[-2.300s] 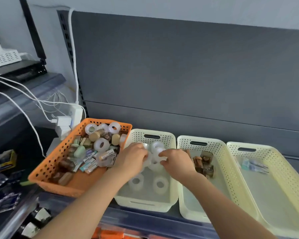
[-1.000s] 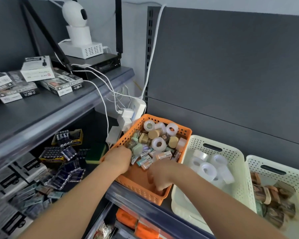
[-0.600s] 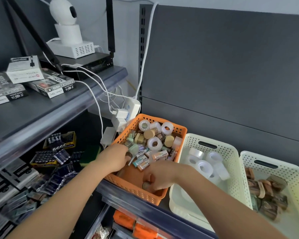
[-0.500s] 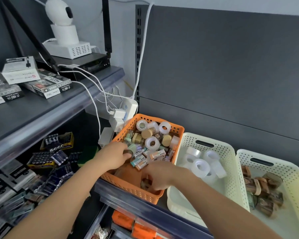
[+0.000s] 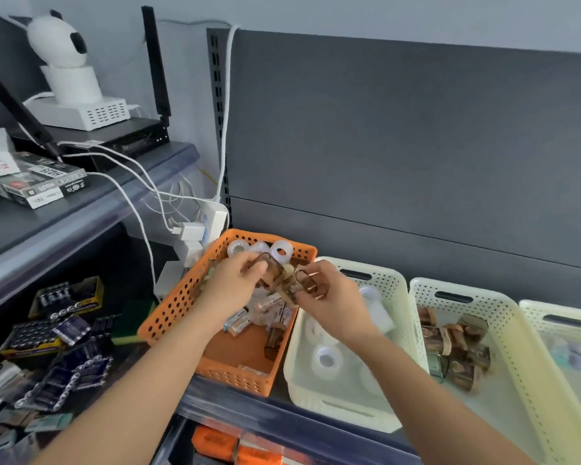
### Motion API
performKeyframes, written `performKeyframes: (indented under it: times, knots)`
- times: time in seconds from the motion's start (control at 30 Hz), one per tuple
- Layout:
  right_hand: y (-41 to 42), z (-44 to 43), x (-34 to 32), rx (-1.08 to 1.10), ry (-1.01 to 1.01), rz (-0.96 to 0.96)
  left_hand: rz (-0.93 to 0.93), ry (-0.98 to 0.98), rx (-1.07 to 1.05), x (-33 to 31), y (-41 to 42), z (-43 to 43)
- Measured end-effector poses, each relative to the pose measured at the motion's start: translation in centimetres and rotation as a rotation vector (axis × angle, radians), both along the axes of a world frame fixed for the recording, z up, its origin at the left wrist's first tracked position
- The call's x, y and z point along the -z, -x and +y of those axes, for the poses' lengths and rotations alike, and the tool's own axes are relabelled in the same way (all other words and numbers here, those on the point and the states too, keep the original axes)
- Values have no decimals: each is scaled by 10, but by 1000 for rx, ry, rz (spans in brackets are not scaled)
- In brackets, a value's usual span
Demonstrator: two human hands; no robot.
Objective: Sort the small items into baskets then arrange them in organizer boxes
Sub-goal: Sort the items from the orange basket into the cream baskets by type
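An orange basket (image 5: 178, 303) on the shelf holds mixed small items: white tape rolls, little packets and brown boxes. Above its right half, my left hand (image 5: 230, 285) grips a clear brown box (image 5: 271, 270). My right hand (image 5: 329, 302) grips a second clear brown box (image 5: 305, 284) beside it. The two boxes nearly touch. To the right stand three cream baskets: the first (image 5: 394, 286) with white tape rolls (image 5: 324, 360), the second (image 5: 514, 330) with brown boxes (image 5: 453, 344), the third (image 5: 564, 317) at the frame's right edge.
A power strip (image 5: 212, 218) with plugs and white cables hangs just behind the orange basket. Left, an upper shelf carries a router, a white camera (image 5: 59, 45) and boxed packs. Battery packs (image 5: 57, 333) lie piled on the lower left shelf. A grey back panel rises behind the baskets.
Both hands were down in the orange basket among the items. They have lifted up, each holding a brown box, and now meet above the basket's right half.
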State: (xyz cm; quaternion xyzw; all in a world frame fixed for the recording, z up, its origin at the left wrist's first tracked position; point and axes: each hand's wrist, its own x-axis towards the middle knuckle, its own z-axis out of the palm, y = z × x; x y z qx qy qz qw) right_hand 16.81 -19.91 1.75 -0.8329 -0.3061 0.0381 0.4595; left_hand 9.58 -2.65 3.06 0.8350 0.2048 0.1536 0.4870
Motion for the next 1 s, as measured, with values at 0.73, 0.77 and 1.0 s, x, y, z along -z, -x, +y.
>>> performKeyframes:
  times: [0.73,0.77,1.0]
  knots:
    - [-23,-251,15,362,639,183,30,-878,721,37,-63,-256]
    - [-22,-253,19,341,656,185,35,-974,727,41,-64,-258]
    - [-27,-246,29,322,659,68,-41,-1003,683,48,-67,-252]
